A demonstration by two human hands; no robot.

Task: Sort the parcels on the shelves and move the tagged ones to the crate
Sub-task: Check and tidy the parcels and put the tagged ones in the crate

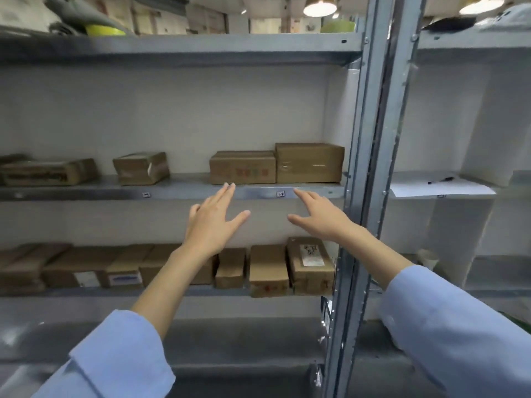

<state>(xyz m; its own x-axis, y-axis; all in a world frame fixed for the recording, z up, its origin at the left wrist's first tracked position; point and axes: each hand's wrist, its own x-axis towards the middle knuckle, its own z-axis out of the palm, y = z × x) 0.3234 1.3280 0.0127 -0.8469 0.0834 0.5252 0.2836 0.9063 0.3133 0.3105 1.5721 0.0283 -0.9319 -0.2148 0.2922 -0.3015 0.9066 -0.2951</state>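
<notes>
Both hands are being held out, open and empty, in front of the middle shelf (172, 192). The left hand (211, 225) is being spread with fingers straight, its fingertips (230, 187) just below the shelf's front lip; the right hand (321, 218) is being extended the same way to the right of it, nothing gripped by either.

Two boxes are being approached, by the look of it: the printed box (242, 168) and the taller taped box (309, 162), which are sitting touching each other at the right end of the shelf, against the post (367, 168). Two more parcels are lying further left on that shelf, well apart. A row of boxes is being kept on the lower shelf (86, 293), one of them, the labelled box (310, 264), at the right end. No crate is being shown in view.

Whether either upper box is tagged cannot be told; no tag is being shown on the near faces, so the wrong one may be taken. Because the pair is touching, one pulled alone may be dragging its neighbour toward the edge. The right hand is also being squeezed close to the post, where a box corner may be caught.
</notes>
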